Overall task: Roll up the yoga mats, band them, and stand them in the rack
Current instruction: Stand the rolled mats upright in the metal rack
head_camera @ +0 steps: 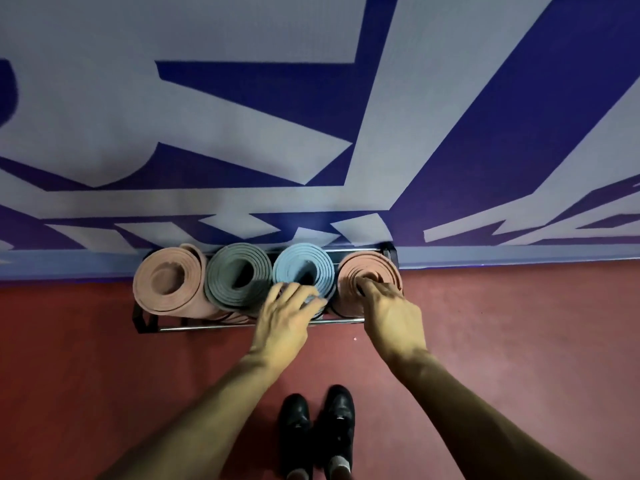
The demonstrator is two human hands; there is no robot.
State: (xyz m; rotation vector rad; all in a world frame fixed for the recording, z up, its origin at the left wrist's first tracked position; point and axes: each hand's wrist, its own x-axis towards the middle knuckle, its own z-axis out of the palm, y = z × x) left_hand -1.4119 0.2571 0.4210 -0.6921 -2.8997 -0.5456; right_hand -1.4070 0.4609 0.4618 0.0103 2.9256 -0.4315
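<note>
Standing over the steel-railed rack [263, 326], we see four foam mats [239, 271] coiled in spirals, upright and touching. Our left hand [287, 317] lays spread fingers on the blue mat [304, 268]. Our right hand [388, 306] bunches its fingertips at the right pink mat [374, 268]; whether they pinch it we cannot tell. The wall lettering [207, 116] is unreadable, and the red floor [519, 341] lies open.

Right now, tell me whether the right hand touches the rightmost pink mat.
Touching. The head view shows the right hand with its fingers down on the rolled top end of the rightmost pink mat, no gap.
</note>
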